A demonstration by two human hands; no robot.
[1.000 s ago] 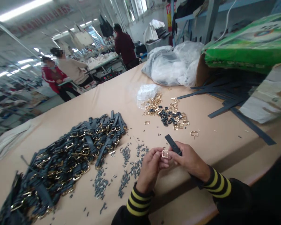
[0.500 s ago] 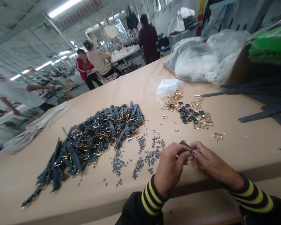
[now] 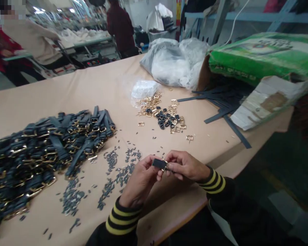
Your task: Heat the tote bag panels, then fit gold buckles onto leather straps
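Work at a brown-covered table (image 3: 105,85), read from left to right. A pile of buckled straps (image 3: 59,143) spreads over the left part of the surface and runs out of view. Small dark pieces (image 3: 73,196) lie scattered between this pile and the near edge. The left hand (image 3: 138,181), above the near edge, is closed in a pinch on a dark strap (image 3: 158,163); the strap's flat, squared end lies on top, at the fingertips, outside the palm. A gold buckle (image 3: 165,166) sits at the strap's right end, between the fingertips of both hands (its threading is too small to make out). The right hand (image 3: 186,165) grips at the buckle with thumb and fingers, which hide part of it. Beyond the hands, toward the far edge, loose gold buckles (image 3: 150,101) spill beside a clear bag (image 3: 143,89), with dark loops (image 3: 166,119) among the nearer ones. A large plastic bag (image 3: 174,65) rests at the far edge. One single buckle (image 3: 189,137) lies apart, nearer the near edge. Dark strips (image 3: 238,132) fan out beneath a green carton (image 3: 259,58) toward the right corner.
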